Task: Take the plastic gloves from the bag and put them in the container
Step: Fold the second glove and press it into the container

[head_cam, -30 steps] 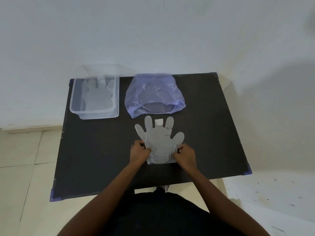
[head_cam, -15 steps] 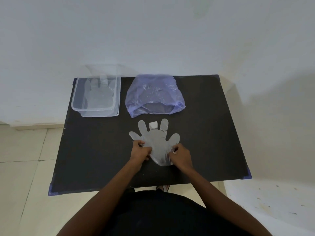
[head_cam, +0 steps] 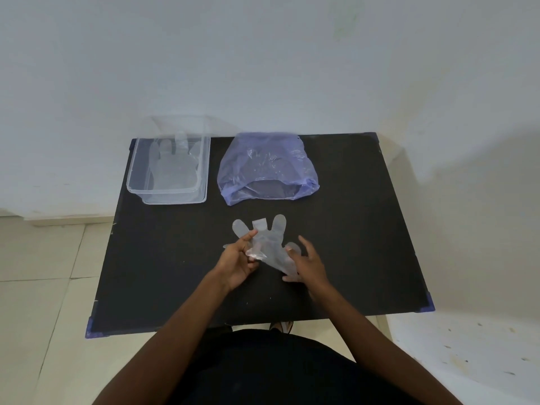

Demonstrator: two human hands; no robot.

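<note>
A clear plastic glove (head_cam: 270, 242) lies on the black table (head_cam: 175, 258) just in front of the purple bag (head_cam: 267, 168). My left hand (head_cam: 238, 263) pinches the glove's cuff edge and has lifted and crumpled it. My right hand (head_cam: 305, 263) rests with fingers spread on the glove's right side, near its thumb. The bag lies open toward me, with more clear plastic inside. The clear container (head_cam: 169, 171) stands at the table's back left with at least one glove (head_cam: 172, 165) lying in it.
The table stands against a white wall, with its front edge close to my body. Pale floor tiles (head_cam: 43, 287) lie to the left, and a white surface (head_cam: 467, 346) sits at the right.
My left hand has gathered and raised the cuff, so the glove is no longer flat. My right hand has opened its grip and now lies spread on the glove's right side.
</note>
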